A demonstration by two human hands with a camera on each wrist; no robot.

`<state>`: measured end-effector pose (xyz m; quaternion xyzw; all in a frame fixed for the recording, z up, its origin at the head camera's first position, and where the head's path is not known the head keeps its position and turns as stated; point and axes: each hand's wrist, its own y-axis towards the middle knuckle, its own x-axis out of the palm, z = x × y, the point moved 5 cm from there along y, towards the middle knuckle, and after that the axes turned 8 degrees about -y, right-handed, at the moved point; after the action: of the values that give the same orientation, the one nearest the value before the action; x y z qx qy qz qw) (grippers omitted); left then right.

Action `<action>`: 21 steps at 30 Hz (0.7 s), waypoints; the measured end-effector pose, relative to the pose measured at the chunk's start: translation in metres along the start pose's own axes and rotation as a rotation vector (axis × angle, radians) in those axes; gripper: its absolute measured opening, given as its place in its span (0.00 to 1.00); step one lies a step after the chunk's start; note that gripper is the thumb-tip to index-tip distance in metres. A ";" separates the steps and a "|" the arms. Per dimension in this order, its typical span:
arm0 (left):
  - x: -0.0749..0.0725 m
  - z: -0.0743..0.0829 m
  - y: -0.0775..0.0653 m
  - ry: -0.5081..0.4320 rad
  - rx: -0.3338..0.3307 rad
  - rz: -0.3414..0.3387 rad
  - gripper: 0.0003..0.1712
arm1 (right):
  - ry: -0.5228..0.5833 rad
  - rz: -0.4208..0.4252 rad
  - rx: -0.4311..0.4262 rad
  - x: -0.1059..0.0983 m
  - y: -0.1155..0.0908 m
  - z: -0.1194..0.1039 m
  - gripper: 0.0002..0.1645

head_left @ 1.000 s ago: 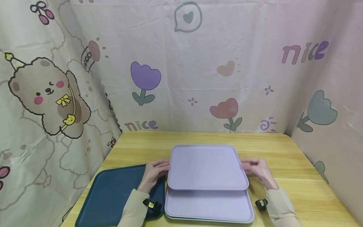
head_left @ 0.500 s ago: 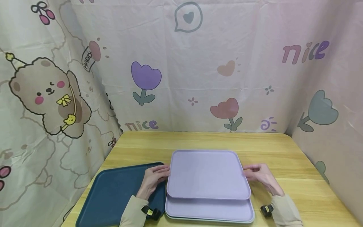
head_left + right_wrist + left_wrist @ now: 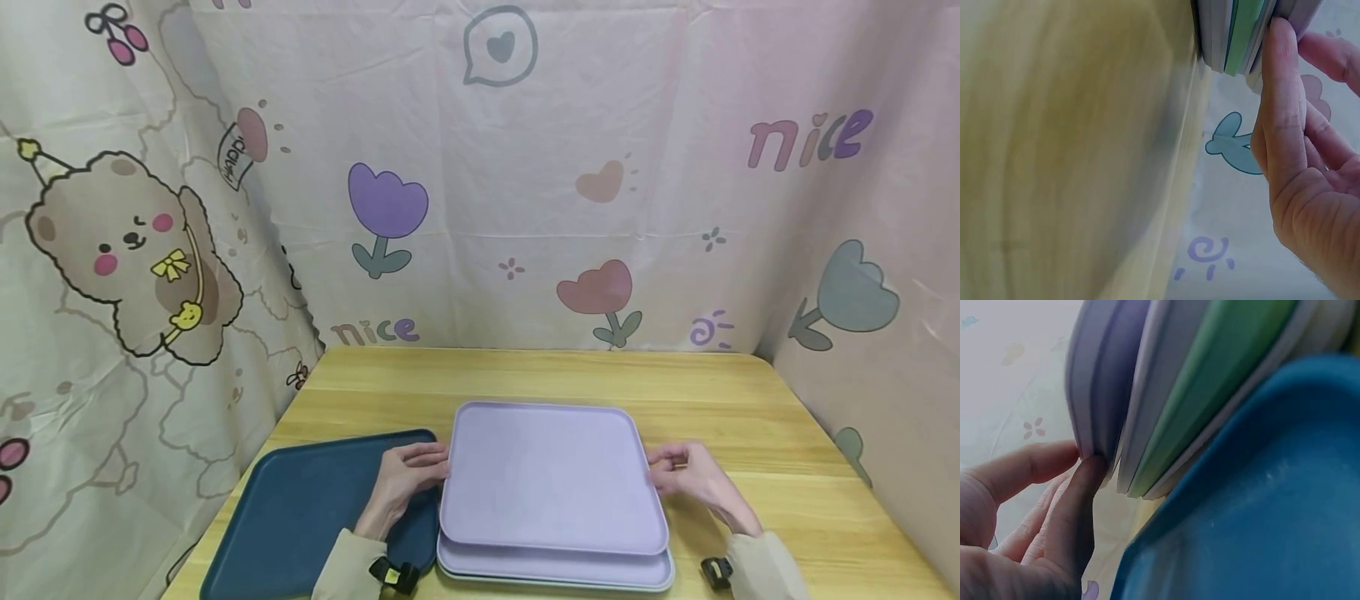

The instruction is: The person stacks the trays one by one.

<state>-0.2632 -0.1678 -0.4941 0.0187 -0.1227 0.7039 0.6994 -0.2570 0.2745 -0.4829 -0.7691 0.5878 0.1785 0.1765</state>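
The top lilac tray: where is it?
In the head view, the top lilac tray is between the left hand and right hand, over the lower lilac tray, right of the blue tray.

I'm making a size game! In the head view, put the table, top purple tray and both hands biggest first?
1. Table
2. Top purple tray
3. Left hand and right hand: too alike to rank

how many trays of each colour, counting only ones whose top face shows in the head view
Lilac rectangular plastic-looking trays: 2
Dark blue rectangular plastic-looking tray: 1
Total: 3
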 end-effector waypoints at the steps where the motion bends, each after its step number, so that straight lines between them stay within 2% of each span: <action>1: 0.000 0.000 -0.002 0.003 0.001 -0.012 0.29 | 0.004 -0.004 -0.001 0.000 -0.001 0.000 0.24; 12: -0.003 0.002 -0.010 0.071 -0.013 -0.088 0.32 | 0.014 -0.114 -0.011 0.006 -0.007 -0.003 0.21; 17: -0.002 0.008 -0.010 0.231 -0.006 -0.173 0.33 | -0.006 -0.114 0.003 0.003 -0.005 -0.001 0.22; 21: 0.003 0.018 0.000 0.378 0.059 -0.186 0.30 | -0.038 -0.024 0.038 -0.004 0.004 0.003 0.28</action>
<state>-0.2658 -0.1689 -0.4763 -0.0819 0.0334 0.6306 0.7710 -0.2620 0.2779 -0.4838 -0.7691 0.5783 0.1796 0.2045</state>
